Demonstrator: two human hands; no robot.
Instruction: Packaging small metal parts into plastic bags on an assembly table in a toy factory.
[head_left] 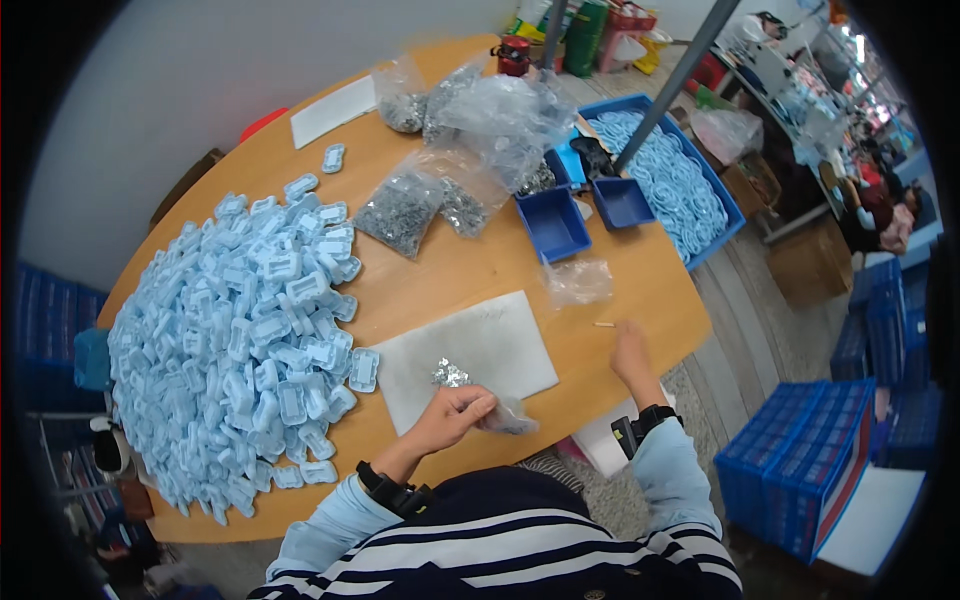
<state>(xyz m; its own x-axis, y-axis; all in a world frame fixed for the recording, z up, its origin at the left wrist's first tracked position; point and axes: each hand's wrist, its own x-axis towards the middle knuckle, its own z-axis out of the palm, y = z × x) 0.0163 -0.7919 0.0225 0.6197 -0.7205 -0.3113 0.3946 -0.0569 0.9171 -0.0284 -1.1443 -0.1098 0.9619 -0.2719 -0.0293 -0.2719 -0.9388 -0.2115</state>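
Observation:
My left hand (452, 416) is closed, with the thumb pressed on the curled fingers, at the near edge of a white board (500, 340). It grips a small clear plastic bag (511, 416) that spreads out to its right. Beside its knuckles a little heap of shiny metal pieces (450, 373) lies on the board. Over the table's right end my right hand (632, 352) has its fingers closed. A short, thin, pale stick (604, 324) juts from its fingertips to the left; its exact kind is too small to make out.
Left lies a big pile of light-blue plastic parts (250, 340). Bags of small metal parts (398, 210) stand at the back, near blue bins (555, 225). A blue crate of light-blue rings (675, 190) sits beyond the wooden table's (640, 270) right edge, behind a grey pole (680, 80).

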